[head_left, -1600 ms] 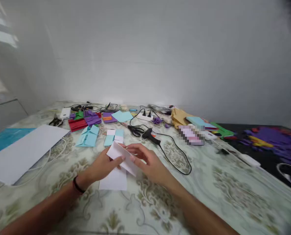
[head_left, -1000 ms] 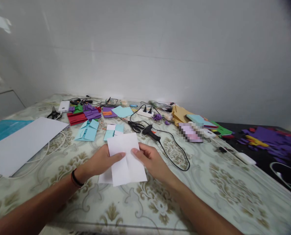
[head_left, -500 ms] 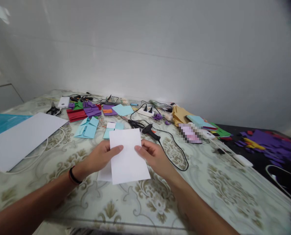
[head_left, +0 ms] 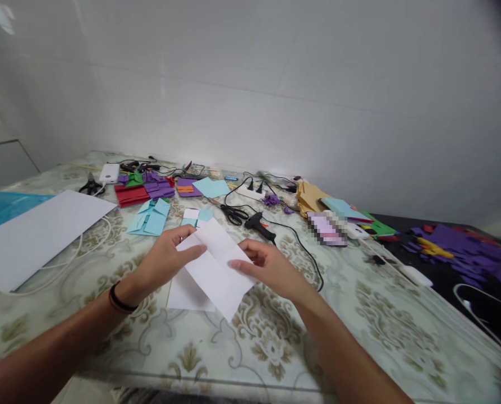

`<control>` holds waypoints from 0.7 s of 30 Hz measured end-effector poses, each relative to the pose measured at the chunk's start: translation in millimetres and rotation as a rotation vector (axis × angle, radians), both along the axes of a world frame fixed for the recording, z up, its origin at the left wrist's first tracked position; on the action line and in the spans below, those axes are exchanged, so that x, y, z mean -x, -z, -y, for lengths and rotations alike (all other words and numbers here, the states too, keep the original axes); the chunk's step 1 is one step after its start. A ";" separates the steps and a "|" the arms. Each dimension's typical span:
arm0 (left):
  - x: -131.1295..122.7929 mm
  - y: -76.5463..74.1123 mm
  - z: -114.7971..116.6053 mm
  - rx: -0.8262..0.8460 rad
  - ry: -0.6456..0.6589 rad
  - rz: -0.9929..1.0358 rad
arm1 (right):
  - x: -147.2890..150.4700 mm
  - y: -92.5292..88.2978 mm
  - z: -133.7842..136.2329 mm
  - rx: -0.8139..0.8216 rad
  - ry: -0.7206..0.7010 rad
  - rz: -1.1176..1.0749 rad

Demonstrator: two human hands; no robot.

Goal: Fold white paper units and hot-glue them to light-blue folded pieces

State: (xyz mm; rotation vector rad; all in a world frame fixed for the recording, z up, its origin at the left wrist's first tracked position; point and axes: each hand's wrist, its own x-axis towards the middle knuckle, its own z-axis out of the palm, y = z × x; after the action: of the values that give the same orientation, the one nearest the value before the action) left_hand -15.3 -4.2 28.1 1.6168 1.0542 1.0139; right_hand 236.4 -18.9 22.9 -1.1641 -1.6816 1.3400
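Between my two hands is a white sheet of paper (head_left: 220,261), tilted and creased down its length. My left hand (head_left: 170,255) pinches its left edge, thumb on top. On the right edge, my right hand (head_left: 269,266) grips it with the thumb over the face and the fingers behind. Another white paper piece (head_left: 185,294) lies on the table below it, partly covered. Just beyond are folded light-blue paper pieces (head_left: 150,217), a pair of black scissors (head_left: 234,214) and a black glue gun (head_left: 259,225).
A large white sheet (head_left: 44,235) lies over a blue one (head_left: 10,210) at left. Red folded paper (head_left: 131,195), purple strips (head_left: 160,189) and a white power strip (head_left: 251,192) line the back. At right are a phone (head_left: 326,229), brown paper (head_left: 311,197) and purple scraps (head_left: 464,249).
The white paper has turned from upright to slanting, and a lengthwise crease now shows with its halves angled. My left hand has moved slightly left, and both hands still hold the paper.
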 end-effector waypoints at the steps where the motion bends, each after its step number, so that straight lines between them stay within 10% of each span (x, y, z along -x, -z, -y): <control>1: -0.6 0.4 0.6 0.005 -0.016 0.025 | -1.2 -0.2 -0.5 0.015 0.021 -0.050; 12: 0.8 4.4 -2.9 0.183 0.187 0.065 | 1.2 -1.1 -0.9 -0.072 0.231 -0.151; 21: 2.1 1.5 0.5 0.202 0.109 -0.013 | 2.9 -0.3 2.1 -0.084 0.217 -0.163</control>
State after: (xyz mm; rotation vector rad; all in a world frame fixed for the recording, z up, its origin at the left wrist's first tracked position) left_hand -17.3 -4.8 26.6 1.5005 1.0306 0.7994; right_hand 233.5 -21.0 23.2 -1.1220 -1.4376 1.1843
